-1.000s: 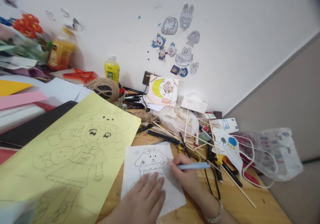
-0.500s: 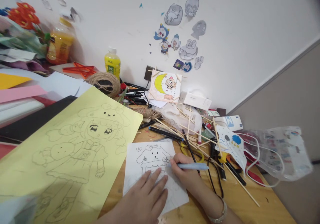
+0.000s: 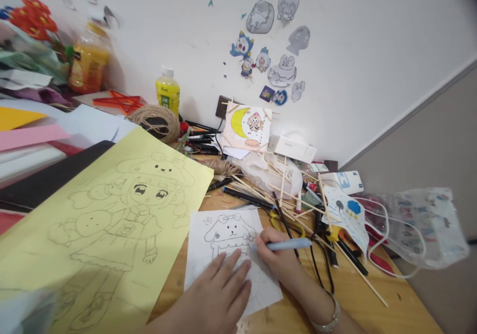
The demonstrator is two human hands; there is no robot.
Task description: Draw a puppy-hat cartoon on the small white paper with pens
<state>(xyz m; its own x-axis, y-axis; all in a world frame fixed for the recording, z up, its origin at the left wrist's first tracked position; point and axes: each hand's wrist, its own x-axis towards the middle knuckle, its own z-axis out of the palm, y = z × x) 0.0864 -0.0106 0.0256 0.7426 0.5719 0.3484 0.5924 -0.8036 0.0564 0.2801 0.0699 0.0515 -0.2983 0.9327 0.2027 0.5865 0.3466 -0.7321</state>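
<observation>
My left hand [image 3: 223,287] lies flat with fingers spread on a small white sheet of paper [image 3: 261,294], covering its lower part. On that sheet is a line drawing [image 3: 231,232] of a floppy-eared dog head with a bow. A light blue pen [image 3: 289,244] is pinched in my right hand [image 3: 275,257], its tip near the paper beside the dog's right ear. The tip itself is hidden by my fingers. To the left lies a larger yellow sheet [image 3: 164,254] with a pencil drawing of a girl in a dog hat.
Behind the paper are black markers [image 3: 248,198], yellow-handled scissors [image 3: 286,224], thin wooden sticks [image 3: 363,282] and a twine roll [image 3: 158,124]. A yellow bottle [image 3: 167,91] and a framed moon picture [image 3: 248,126] stand against the wall. A face mask [image 3: 346,217] lies right.
The view has shifted very slightly. My right hand and the pen have barely moved; my left hand stays flat on the paper.
</observation>
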